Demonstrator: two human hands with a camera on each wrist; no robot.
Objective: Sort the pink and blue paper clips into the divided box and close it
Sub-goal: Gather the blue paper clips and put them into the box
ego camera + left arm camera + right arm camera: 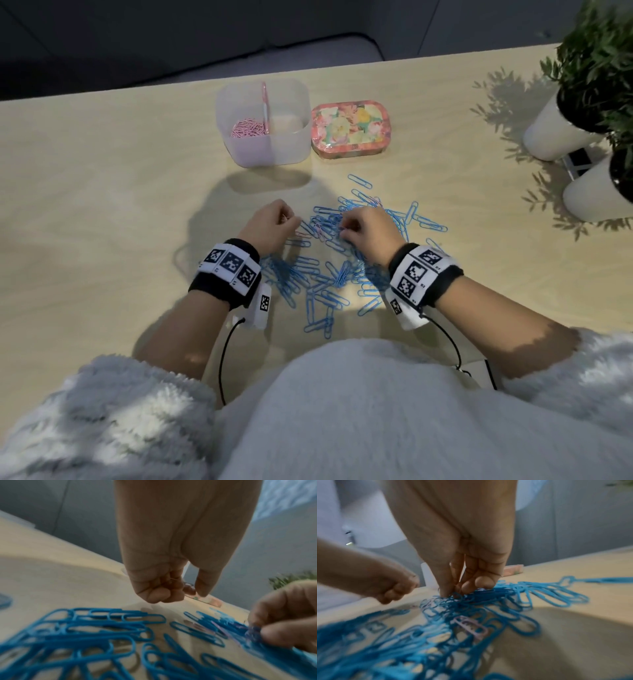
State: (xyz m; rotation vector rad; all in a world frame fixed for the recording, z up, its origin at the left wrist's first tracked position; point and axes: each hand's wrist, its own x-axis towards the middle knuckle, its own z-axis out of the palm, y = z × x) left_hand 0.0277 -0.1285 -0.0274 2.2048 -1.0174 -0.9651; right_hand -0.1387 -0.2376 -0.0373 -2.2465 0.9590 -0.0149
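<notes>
Right hand [364, 233] fingertips pinch into blue paper clips [329, 270], a tangled, many-angled pile spreading toward the person. Left hand [270, 224], curled around pink clips, hovers just left. Divided box [263, 150] sits beyond, pink paper clips [248, 128] in its left compartment; floral tin [349, 128] beside it. Table [102, 205] bare leftward.

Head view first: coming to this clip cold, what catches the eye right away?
A sprawl of blue paper clips covers the middle of the table, with both hands working in it: the left hand curled at its left edge, the right hand pinching into the pile. Behind them stands the translucent divided box with pink clips in its left compartment, and a floral lid beside it.
</notes>
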